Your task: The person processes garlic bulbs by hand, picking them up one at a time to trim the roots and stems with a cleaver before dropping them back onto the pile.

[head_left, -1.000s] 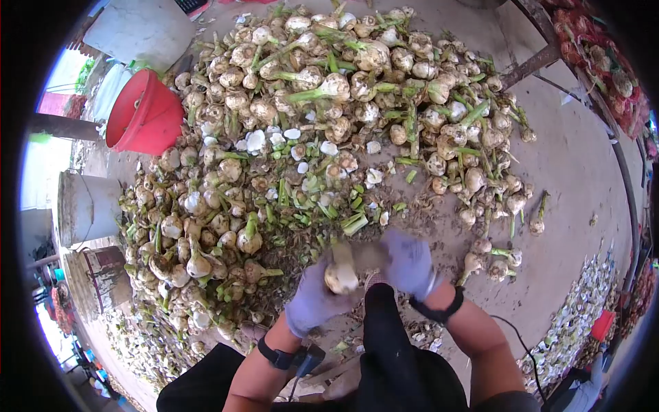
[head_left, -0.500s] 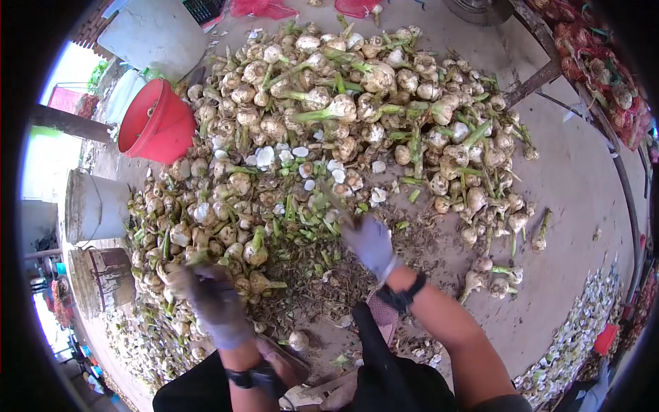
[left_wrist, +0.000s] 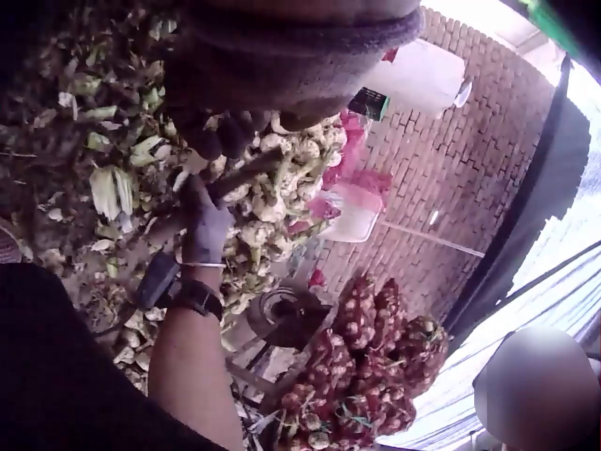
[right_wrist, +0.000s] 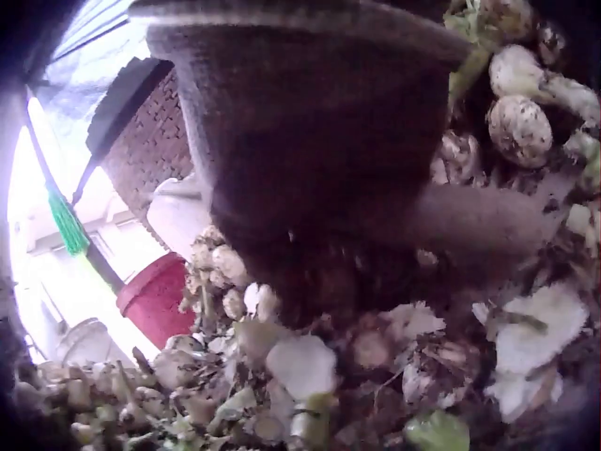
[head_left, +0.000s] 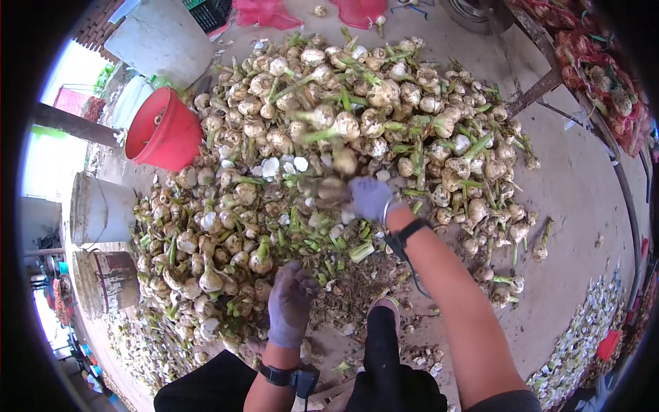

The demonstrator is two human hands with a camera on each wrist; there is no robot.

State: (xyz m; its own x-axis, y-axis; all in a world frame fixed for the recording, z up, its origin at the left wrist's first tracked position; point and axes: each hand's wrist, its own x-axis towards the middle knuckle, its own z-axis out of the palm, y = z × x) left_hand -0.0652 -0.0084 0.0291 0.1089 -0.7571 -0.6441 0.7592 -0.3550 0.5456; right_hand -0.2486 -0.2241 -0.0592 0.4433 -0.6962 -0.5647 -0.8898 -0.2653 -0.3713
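My gloved right hand (head_left: 371,199) reaches over the middle of a large heap of garlic bulbs (head_left: 446,123) with green stems. It grips a straight stick-like tool (left_wrist: 252,174), whose far part is blurred in the head view. A motion-blurred garlic bulb (head_left: 344,162) shows just beyond the right hand. My gloved left hand (head_left: 290,305) is lower and nearer my body, at the edge of the left garlic pile (head_left: 213,278). Its fingers bend loosely, and nothing shows in them. Cut green stem pieces (head_left: 360,252) and white trimmings (head_left: 270,167) lie between the piles.
A red bucket (head_left: 165,130) and two pale buckets, an upper one (head_left: 103,206) and a lower one (head_left: 110,281), stand at the left. Red net sacks of garlic (head_left: 597,75) are at the upper right. My shoe (head_left: 388,303) is on the floor among dry scraps.
One second ago both hands were together round a garlic bulb. They parted, the left going left over its pile and then back right and inward. The right moved forward over the heap.
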